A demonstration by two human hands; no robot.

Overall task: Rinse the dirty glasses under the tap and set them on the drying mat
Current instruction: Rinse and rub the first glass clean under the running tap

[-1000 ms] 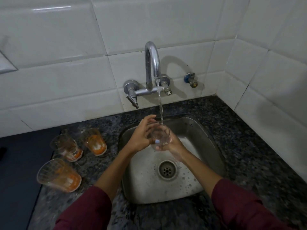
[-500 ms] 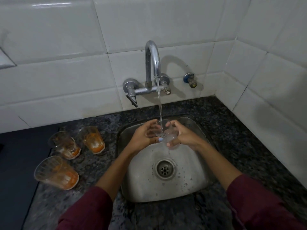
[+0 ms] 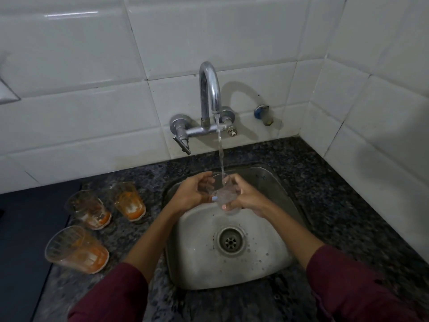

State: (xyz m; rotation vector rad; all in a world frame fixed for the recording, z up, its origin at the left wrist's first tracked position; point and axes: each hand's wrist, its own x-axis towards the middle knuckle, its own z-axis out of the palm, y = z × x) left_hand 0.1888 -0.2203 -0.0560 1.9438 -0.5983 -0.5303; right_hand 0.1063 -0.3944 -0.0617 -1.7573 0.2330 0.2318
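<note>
A clear glass (image 3: 224, 194) is held upright over the steel sink (image 3: 274, 182), directly under the water stream from the chrome tap (image 3: 210, 89). My left hand (image 3: 191, 194) grips its left side and my right hand (image 3: 246, 196) grips its right side and bottom. Water runs into the glass. Three dirty glasses with orange residue stand on the counter left of the sink: one at the front (image 3: 75, 249), one behind it (image 3: 89, 209), one nearest the sink (image 3: 128, 199). A dark mat (image 3: 25, 228) lies at the far left.
Speckled granite counter (image 3: 348, 205) surrounds the sink, meeting white tiled walls at the back and right. A tap lever (image 3: 182, 141) points down-left. A small blue-capped wall valve (image 3: 263, 115) sits right of the tap. The sink drain (image 3: 229, 240) lies below my hands.
My right hand shifted from beneath the glass to its right side, and the glass turned more upright under the stream. The three dirty glasses have not moved.
</note>
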